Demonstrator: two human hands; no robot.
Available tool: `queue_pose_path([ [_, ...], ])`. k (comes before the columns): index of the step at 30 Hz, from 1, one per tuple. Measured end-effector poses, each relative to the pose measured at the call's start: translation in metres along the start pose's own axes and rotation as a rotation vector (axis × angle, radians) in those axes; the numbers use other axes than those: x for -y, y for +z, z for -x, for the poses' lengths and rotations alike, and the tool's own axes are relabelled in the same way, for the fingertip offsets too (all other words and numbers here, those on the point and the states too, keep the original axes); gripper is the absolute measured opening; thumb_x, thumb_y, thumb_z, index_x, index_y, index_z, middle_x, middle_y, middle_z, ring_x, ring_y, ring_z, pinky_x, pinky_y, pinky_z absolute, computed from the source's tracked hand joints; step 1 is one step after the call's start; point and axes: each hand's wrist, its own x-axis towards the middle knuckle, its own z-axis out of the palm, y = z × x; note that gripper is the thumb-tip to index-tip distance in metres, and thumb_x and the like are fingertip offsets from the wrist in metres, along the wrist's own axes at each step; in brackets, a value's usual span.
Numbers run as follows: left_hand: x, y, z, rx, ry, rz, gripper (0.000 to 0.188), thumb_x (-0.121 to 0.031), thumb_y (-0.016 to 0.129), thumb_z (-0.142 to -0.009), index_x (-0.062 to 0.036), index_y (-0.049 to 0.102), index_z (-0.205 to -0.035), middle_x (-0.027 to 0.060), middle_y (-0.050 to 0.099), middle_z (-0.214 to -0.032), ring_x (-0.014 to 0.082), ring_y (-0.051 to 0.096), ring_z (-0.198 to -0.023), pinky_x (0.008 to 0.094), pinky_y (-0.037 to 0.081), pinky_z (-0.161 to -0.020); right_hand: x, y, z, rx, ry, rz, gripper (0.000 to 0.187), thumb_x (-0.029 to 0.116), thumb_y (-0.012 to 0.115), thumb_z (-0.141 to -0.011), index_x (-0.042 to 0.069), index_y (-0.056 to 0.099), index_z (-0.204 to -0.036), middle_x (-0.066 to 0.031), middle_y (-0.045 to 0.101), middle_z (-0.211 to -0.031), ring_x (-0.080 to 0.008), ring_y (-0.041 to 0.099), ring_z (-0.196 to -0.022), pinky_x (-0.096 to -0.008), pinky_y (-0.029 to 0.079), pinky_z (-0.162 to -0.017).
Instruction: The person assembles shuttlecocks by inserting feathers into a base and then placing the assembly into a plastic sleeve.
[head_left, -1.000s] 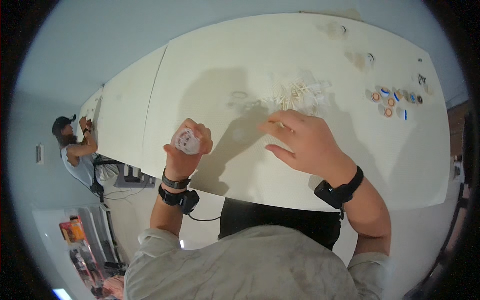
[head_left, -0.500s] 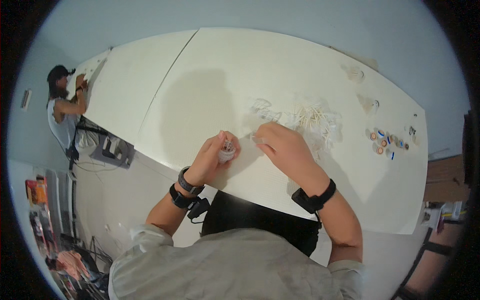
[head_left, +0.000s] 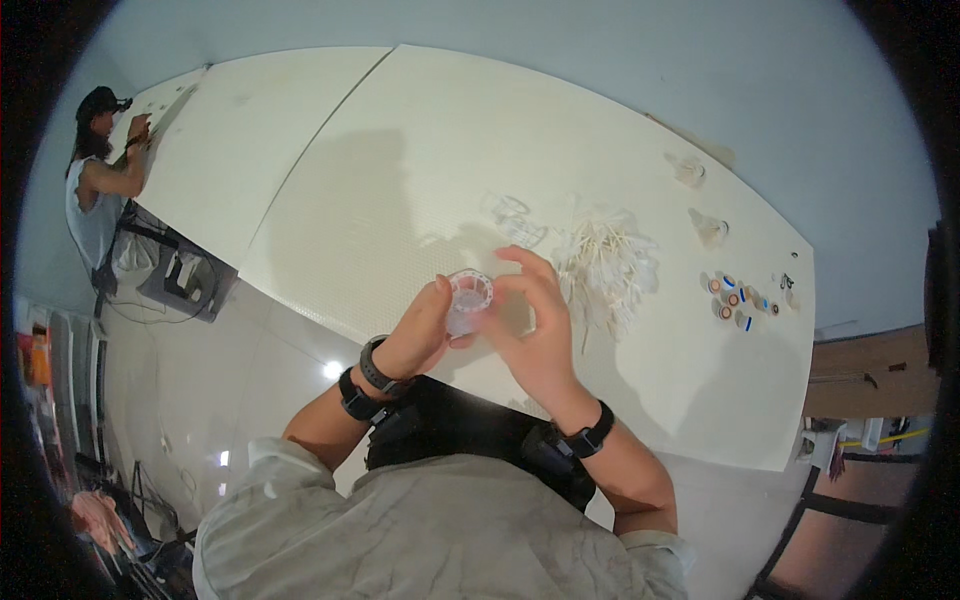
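Note:
A small, round, clear plastic container (head_left: 468, 297) with a white, ring-like openwork top is held in front of me, above the table's near edge. My left hand (head_left: 422, 325) closes around its left side. My right hand (head_left: 535, 315) is at its right side, thumb and forefinger against it and the other fingers raised. The thumb is smeared by motion. Beyond the hands, a heap of thin white sticks (head_left: 605, 255) that look like cotton swabs lies on the table, with clear plastic pieces (head_left: 515, 220) to its left.
On the right of the white table (head_left: 350, 220) are several small round pieces (head_left: 738, 298) with orange and blue parts. Two clear cone-shaped items (head_left: 712, 232) lie farther back. Another person (head_left: 105, 180) works at the far left end. A wooden surface (head_left: 870, 375) stands beyond the right edge.
My right hand has come left and down to the container, which now shows its ring-like top. The view has shifted, so the table's contents sit farther left.

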Motion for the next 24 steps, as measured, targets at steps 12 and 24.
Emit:
queue_pose_path([
  [12,-0.027,0.004,0.001,-0.069,0.11,-0.095,0.057,-0.061,0.055,-0.107,-0.0067,0.065,-0.12,0.0014,0.061,-0.083,0.0069,0.046,-0.067,0.0226,0.031,-0.054,-0.048,-0.029,-0.073,0.109,-0.179,0.818,0.042,0.024,0.084,-0.088,0.008,0.073,-0.125,-0.0119,0.074,-0.117,-0.0331,0.068,-0.109,-0.0424,0.055,-0.096],
  [24,-0.001,-0.023,0.013,-0.025,0.049,-0.157,0.054,-0.053,0.057,-0.111,-0.0043,0.069,-0.131,-0.001,0.067,-0.097,0.0033,0.052,-0.079,0.0204,0.039,-0.062,0.025,-0.026,-0.039,0.506,-0.293,0.233,0.046,0.009,0.08,-0.086,0.006,0.072,-0.131,-0.0127,0.076,-0.116,-0.0316,0.07,-0.103,-0.0398,0.055,-0.093],
])
